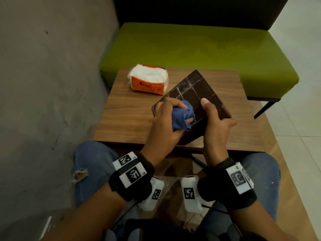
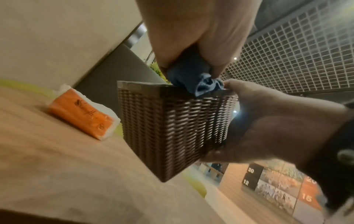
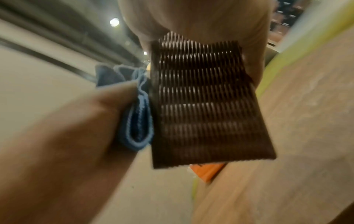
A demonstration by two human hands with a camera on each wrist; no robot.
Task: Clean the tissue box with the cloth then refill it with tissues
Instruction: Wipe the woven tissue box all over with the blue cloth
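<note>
A dark brown woven tissue box (image 1: 196, 89) is held tilted above the near half of the wooden table (image 1: 128, 117), its ribbed flat face turned up. My left hand (image 1: 165, 126) grips a bunched blue cloth (image 1: 182, 117) and presses it onto that face near the box's near end. My right hand (image 1: 215, 122) grips the same end, thumb lying on top. In the left wrist view the cloth (image 2: 193, 80) sits on the box's upper edge (image 2: 172, 124). The right wrist view shows the box's woven side (image 3: 201, 98) with the cloth (image 3: 138, 121) beside it.
An opened orange pack of white tissues (image 1: 149, 79) lies at the table's far left. A green bench (image 1: 191, 46) stands behind the table, and a grey wall (image 1: 43, 75) runs along the left. My knees sit under the near table edge.
</note>
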